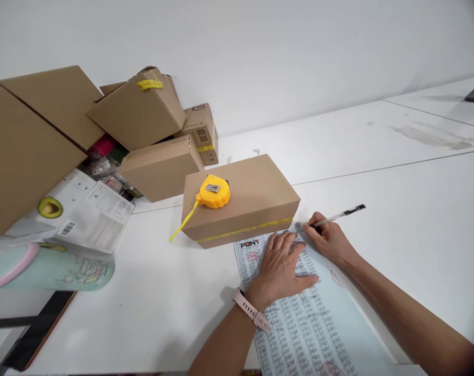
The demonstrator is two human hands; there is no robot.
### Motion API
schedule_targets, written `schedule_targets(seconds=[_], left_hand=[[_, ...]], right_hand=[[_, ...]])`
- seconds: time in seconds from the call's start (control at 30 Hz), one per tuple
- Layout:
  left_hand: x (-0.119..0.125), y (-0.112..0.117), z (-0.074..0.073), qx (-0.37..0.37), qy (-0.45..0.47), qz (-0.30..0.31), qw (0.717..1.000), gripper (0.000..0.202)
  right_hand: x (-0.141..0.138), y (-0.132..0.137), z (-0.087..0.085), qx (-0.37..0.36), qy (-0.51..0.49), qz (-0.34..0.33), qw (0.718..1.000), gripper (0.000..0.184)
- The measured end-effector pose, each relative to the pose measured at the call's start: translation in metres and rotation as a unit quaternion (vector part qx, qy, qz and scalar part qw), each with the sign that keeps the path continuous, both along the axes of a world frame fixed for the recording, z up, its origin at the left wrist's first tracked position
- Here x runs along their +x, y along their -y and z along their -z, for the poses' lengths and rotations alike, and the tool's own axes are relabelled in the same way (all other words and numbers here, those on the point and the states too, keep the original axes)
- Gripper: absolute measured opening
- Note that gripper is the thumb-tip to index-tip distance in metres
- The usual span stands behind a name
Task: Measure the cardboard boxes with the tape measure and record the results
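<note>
My left hand point(280, 269) lies flat, fingers spread, on a printed sheet point(311, 324) covered in small text, holding it against the white table point(397, 198). A pale pink watch band circles that wrist. My right hand point(327, 241) is closed around a clear pen point(340, 214) with a black cap, its tip touching the sheet's top edge. Just beyond both hands sits a closed cardboard box point(252, 201) sealed with yellow tape. A yellow tape measure point(214, 191) rests on the box's lid, its yellow strap hanging over the left edge.
A pile of several cardboard boxes point(142, 112) stands at the back left against the white wall. A white carton with an avocado picture point(78, 211) and a mint-green bottle with a pink rim point(52, 266) lie at the left. A dark board point(36, 334) sits near the front left edge.
</note>
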State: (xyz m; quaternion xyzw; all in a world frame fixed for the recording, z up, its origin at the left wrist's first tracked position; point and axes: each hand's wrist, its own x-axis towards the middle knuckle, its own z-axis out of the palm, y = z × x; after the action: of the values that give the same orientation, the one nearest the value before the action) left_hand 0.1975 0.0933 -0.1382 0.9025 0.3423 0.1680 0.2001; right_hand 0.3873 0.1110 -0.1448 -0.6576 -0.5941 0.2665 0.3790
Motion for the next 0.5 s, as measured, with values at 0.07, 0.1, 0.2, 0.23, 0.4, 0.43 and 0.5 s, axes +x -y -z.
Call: schedule_targets(seconds=[0.07, 0.1, 0.2, 0.23, 0.4, 0.43, 0.5], left_hand=[[0.0001, 0.0001, 0.0007, 0.0, 0.0, 0.0, 1.0, 0.068], [0.0002, 0.0001, 0.0009, 0.0, 0.0, 0.0, 1.0, 0.068], [0.0001, -0.0001, 0.0013, 0.002, -0.002, 0.0, 1.0, 0.067], [0.0, -0.0002, 0.0013, 0.003, -0.003, 0.0, 1.0, 0.067], [-0.0001, -0.0001, 0.0008, 0.0, -0.009, 0.001, 1.0, 0.068], [-0.0001, 0.0, 0.0006, 0.0, -0.009, 0.001, 1.0, 0.067], [-0.0002, 0.0003, 0.0001, 0.001, -0.007, 0.001, 1.0, 0.067]], right_hand=[[0.0003, 0.0003, 0.0005, 0.002, 0.0, 0.009, 1.0, 0.024], [0.0004, 0.0003, 0.0005, 0.004, 0.0, 0.013, 1.0, 0.024], [-0.0002, -0.0001, -0.0004, 0.008, 0.007, 0.012, 1.0, 0.024], [-0.0006, -0.0003, -0.0012, 0.008, 0.011, 0.009, 1.0, 0.024], [-0.0028, -0.0006, -0.006, 0.006, 0.018, 0.008, 1.0, 0.022], [-0.0031, -0.0005, -0.0065, 0.007, 0.019, 0.008, 1.0, 0.022], [-0.0032, -0.0003, -0.0067, 0.01, 0.021, 0.009, 1.0, 0.022]])
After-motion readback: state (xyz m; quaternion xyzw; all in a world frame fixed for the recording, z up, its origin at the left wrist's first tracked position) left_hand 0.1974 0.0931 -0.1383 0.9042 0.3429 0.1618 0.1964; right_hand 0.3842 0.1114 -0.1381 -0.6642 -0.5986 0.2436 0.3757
